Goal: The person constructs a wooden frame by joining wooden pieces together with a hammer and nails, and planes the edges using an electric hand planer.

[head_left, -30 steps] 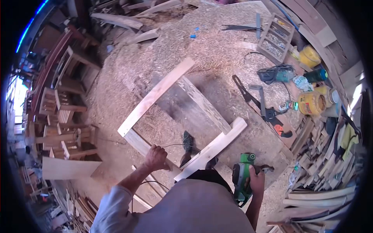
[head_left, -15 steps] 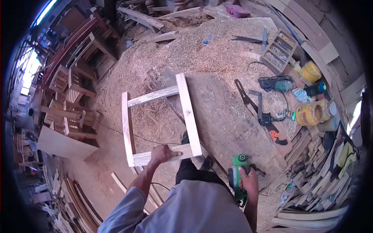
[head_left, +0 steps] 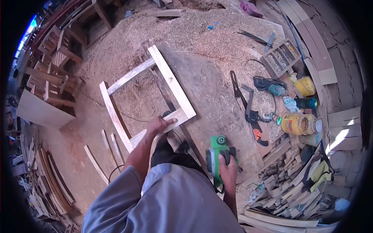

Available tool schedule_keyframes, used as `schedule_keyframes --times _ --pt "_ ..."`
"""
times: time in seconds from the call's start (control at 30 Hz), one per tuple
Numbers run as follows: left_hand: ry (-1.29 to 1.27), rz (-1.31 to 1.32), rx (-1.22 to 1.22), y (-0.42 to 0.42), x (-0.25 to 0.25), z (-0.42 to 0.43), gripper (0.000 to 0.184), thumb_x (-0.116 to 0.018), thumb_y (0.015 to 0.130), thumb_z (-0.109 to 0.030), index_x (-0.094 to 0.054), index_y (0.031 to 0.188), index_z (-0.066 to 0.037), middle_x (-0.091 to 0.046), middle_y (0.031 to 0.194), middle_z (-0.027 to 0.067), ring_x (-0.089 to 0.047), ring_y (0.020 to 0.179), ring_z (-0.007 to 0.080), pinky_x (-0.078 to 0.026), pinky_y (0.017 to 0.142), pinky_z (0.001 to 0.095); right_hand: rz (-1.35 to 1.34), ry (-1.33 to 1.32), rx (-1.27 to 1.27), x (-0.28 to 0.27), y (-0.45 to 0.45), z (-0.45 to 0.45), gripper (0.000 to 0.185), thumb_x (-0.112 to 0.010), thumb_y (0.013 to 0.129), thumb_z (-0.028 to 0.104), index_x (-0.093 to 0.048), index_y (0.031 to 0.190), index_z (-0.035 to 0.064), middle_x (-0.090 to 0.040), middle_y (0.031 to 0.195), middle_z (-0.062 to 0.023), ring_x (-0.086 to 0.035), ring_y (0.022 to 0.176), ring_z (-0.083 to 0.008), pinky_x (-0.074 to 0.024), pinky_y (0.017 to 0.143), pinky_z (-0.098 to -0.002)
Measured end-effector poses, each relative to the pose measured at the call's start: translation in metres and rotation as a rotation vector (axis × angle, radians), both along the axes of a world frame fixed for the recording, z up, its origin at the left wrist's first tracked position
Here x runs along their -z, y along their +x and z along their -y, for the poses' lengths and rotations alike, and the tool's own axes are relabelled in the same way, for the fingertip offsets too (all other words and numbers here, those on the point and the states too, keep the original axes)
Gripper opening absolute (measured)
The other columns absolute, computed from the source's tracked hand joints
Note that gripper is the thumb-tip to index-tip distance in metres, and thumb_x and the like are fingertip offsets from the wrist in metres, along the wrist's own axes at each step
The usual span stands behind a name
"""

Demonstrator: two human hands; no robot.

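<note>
holding the wooden frame well one-handed calls for a firm grip and a steady wrist so its far end does not swing, with the green power planer kept apart from the wood and the dark trousers. the left hand has its fingers clamped on the near rail, the rest of the frame reaching far and left beyond them; the right hand has its fingers wrapped round the planer's black handle, right of the frame.
</note>
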State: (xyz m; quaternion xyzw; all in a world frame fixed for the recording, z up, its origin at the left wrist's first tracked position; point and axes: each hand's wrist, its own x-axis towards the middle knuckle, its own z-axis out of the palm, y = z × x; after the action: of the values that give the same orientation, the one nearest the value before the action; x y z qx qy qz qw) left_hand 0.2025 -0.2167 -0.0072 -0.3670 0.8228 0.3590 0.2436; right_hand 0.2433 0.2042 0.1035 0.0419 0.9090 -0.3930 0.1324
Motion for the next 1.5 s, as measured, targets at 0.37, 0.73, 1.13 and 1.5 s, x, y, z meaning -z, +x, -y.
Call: schedule_keyframes --times 0.37,0.73,1.13,1.5 --pt "0.035 0.099 0.035 -0.007 -0.010 0.003 0.115 -0.072 0.068 -0.099 -0.081 0.114 0.006 -0.079 0.120 0.0278 -0.077 0.115 0.0424 -0.058 0.101 0.0489 -0.029 -0.021 -0.243 0.017 -0.063 0.080 0.063 -0.079 0.096 0.059 -0.070 0.119 0.0012 -0.075 0.090 -0.0284 -0.075 0.085 -0.0490 -0.0571 0.074 -0.0565" --pt "0.096 0.139 0.039 -0.011 -0.003 0.010 0.113 -0.071 0.066 -0.101 -0.084 0.114 0.000 -0.081 0.116 0.0242 -0.076 0.114 0.0395 -0.056 0.100 0.0478 -0.103 0.005 -0.344 0.024 -0.101 0.138 0.055 -0.078 0.098 0.054 -0.068 0.108 0.0008 -0.073 0.084 -0.0297 -0.073 0.081 -0.0527 -0.0553 0.073 -0.0611" --pt "0.127 0.161 0.048 -0.014 -0.018 0.013 0.118 -0.072 0.065 -0.101 -0.080 0.122 0.002 -0.079 0.124 0.0261 -0.073 0.122 0.0412 -0.056 0.103 0.0480 -0.107 0.045 -0.311 0.020 -0.144 0.223 0.055 -0.077 0.098 0.054 -0.068 0.108 0.0010 -0.074 0.086 -0.0301 -0.073 0.084 -0.0532 -0.0555 0.076 -0.0617" --pt "0.161 0.179 0.056 -0.016 -0.019 0.018 0.114 -0.071 0.066 -0.101 -0.082 0.117 0.000 -0.080 0.117 0.0253 -0.076 0.116 0.0410 -0.058 0.099 0.0492 -0.213 -0.006 -0.352 0.016 -0.211 0.321 0.054 -0.078 0.099 0.053 -0.068 0.102 0.0005 -0.074 0.084 -0.0297 -0.073 0.083 -0.0535 -0.0554 0.075 -0.0615"
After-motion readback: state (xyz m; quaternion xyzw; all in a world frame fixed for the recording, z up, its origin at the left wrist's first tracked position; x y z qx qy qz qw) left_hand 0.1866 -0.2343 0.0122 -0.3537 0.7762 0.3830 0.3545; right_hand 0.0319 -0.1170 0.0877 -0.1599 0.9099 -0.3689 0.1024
